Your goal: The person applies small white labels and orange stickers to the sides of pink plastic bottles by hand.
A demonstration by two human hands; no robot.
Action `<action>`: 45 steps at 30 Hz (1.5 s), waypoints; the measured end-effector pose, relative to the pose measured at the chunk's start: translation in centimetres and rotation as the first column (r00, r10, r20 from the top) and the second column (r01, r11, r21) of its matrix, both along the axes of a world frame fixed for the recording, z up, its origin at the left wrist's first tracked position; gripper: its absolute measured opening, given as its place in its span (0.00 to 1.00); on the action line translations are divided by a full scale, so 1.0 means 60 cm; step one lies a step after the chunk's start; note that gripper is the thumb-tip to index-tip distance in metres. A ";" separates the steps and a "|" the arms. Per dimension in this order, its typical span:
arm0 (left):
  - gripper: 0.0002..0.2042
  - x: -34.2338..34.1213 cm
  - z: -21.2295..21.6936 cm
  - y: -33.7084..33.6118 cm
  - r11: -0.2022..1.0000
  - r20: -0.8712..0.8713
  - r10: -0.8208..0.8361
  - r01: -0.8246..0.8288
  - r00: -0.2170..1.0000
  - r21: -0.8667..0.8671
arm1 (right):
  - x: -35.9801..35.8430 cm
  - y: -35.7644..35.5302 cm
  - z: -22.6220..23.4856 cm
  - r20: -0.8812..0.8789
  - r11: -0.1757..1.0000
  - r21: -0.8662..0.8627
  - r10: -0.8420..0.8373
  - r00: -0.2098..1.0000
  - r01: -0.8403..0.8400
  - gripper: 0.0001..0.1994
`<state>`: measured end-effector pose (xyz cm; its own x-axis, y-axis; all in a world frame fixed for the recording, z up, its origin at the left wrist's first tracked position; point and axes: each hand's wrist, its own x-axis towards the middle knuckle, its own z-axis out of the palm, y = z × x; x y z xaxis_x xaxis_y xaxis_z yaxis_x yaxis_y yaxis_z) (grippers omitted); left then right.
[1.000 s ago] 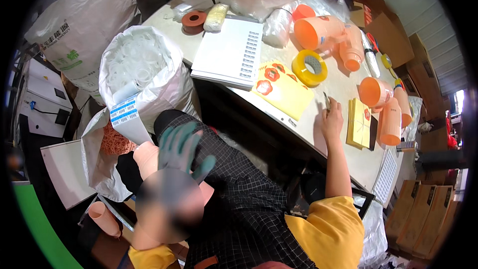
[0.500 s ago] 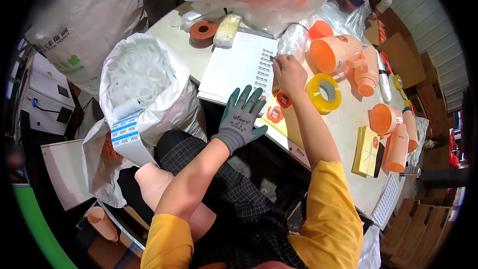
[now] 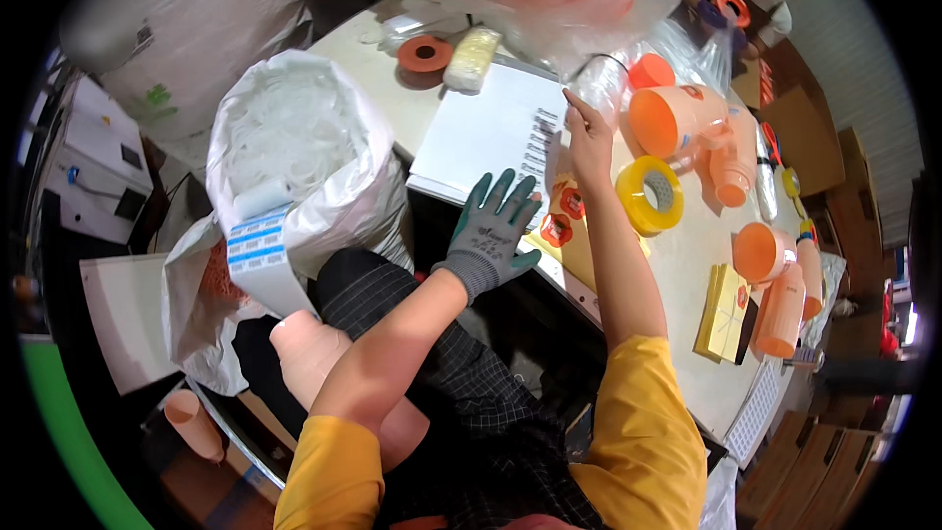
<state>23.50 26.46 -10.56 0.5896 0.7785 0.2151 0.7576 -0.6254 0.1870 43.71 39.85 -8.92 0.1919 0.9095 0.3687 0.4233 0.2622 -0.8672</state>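
My left hand (image 3: 491, 236), in a grey glove with green fingertips, lies with fingers spread on the near edge of a stack of white sheets (image 3: 481, 132). A column of small printed stickers (image 3: 542, 142) runs down the sheets' right side. Bare, my right hand (image 3: 590, 135) is at the far right edge of the sheets, fingers bent together; whatever they pinch is too small to make out. A peach pipe fitting (image 3: 306, 348) rests across my lap, partly hidden beneath my left forearm. Yellow cards with red stickers (image 3: 557, 229) lie by my right wrist.
To the right are a yellow tape roll (image 3: 649, 194), peach pipe fittings (image 3: 672, 120) and a tied yellow card bundle (image 3: 723, 314). A white sack of clear rings (image 3: 294, 128) stands left of the table. Another person (image 3: 751, 0) is at the far right.
The view has shifted, so the table sits slightly further right. My right hand has drawn a little off the sticker column to the sheets' edge. My left hand stays flat on the sheets.
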 end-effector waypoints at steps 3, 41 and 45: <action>0.45 -0.017 0.015 -0.002 0.999 -0.118 0.029 -0.033 0.993 -0.034 | -0.071 -0.074 0.034 0.125 0.987 0.042 0.147 0.981 -0.153 0.18; 0.22 -0.273 0.042 -0.558 0.665 0.466 0.672 -0.746 0.575 -0.040 | -0.392 -0.485 0.072 0.793 0.460 0.109 0.494 0.356 -0.881 0.20; 0.20 -0.277 0.055 -0.553 0.672 0.462 0.679 -0.736 0.571 -0.079 | -0.357 -0.453 0.057 0.793 0.554 0.008 0.504 0.342 -0.833 0.20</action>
